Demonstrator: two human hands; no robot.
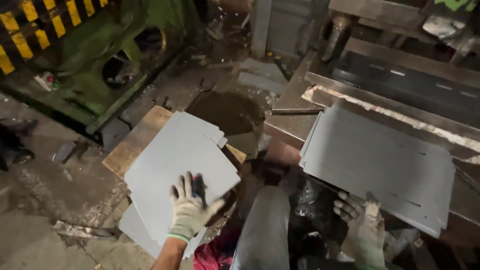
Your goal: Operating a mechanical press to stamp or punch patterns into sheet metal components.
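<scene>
Left hand, gloved, lies flat w/ fingers spread on the top gray sheet of a stack on a wooden board, lower center-left. Right hand, gloved, grips the near edge of another sheet stack on the metal bench at right. Green machine upper left.

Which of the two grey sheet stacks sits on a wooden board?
The grey sheet stack on the left, under the left hand; brown wood shows beneath it. The right stack, by the right hand, lies on the machine bed.
</scene>
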